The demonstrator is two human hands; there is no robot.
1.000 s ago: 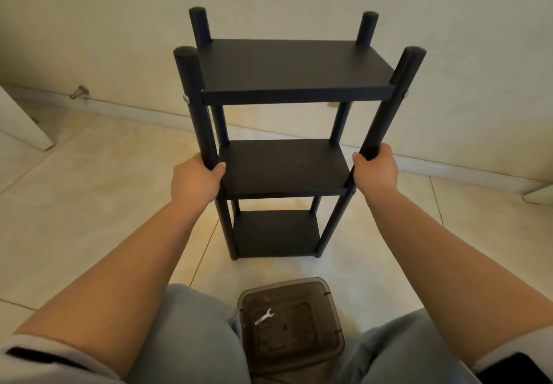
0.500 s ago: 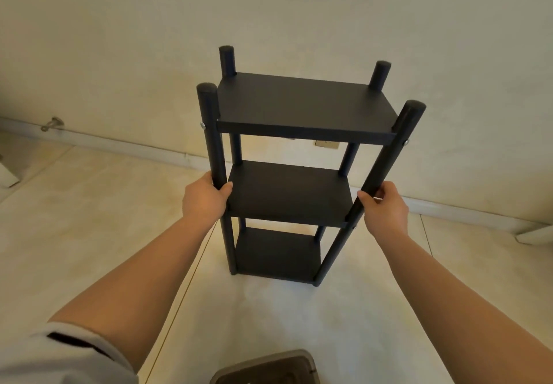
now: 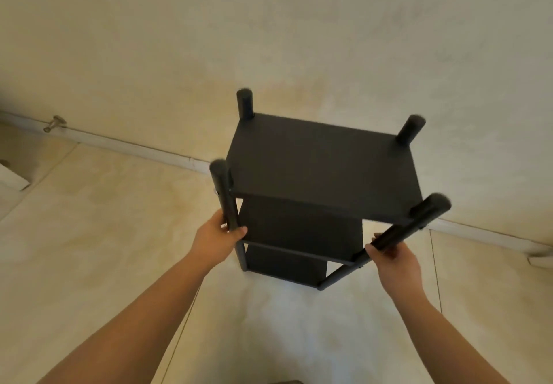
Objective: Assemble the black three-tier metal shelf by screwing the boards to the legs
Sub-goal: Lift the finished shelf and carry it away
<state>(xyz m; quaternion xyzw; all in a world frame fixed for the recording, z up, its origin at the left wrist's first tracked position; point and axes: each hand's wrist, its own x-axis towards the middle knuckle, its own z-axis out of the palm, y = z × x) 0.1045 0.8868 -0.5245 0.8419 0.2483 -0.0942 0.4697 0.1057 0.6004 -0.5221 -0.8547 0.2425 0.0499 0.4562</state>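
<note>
The black shelf (image 3: 323,174) stands on the tiled floor (image 3: 89,234) right of centre in the frame, close to the wall (image 3: 269,24) and its pale skirting strip (image 3: 134,147). The top board hides most of the two boards beneath it, and the feet of the far legs cannot be seen. The left hand (image 3: 218,240) has its fingers wrapped round the near left leg (image 3: 224,195); the right hand (image 3: 395,261) grips the near right leg (image 3: 404,228) — its fingertips are hidden behind the tube. No label or writing shows anywhere. A small metal stopper (image 3: 54,122) sits low on the wall at the left edge; a dark object at the bottom edge is cut off — too little to identify. Bare floor lies open to the left of the shelf.
</note>
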